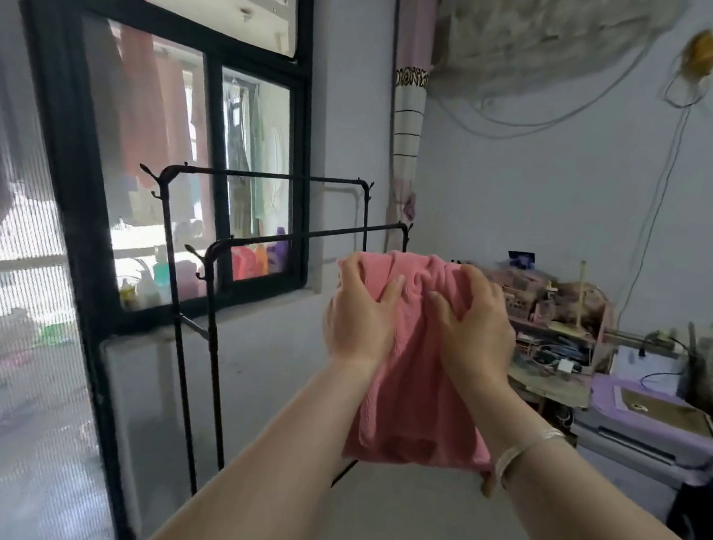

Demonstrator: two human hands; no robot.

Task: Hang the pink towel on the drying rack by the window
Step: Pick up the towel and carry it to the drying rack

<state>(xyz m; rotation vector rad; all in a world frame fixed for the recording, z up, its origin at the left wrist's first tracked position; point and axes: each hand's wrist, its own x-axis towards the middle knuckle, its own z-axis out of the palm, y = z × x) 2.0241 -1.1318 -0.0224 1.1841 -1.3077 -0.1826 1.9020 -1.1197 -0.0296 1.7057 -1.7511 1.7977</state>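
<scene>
The pink towel (407,402) hangs folded in front of me, its top edge level with the right end of the near bar of the black metal drying rack (265,238). My left hand (358,311) lies flat on the towel's upper left with fingers spread. My right hand (470,322) presses and grasps its upper right, where the cloth bunches under the fingers. A silver bracelet sits on my right wrist. Whether the towel rests over the bar is hidden by the cloth and hands. The rack's far bar (268,175) is bare.
The black-framed window (217,65) stands behind the rack, with bottles on the sill outside. A mesh screen door (19,291) fills the left. At right, a cluttered table (560,324) and a purple-covered machine (650,417) stand close to the rack's right end.
</scene>
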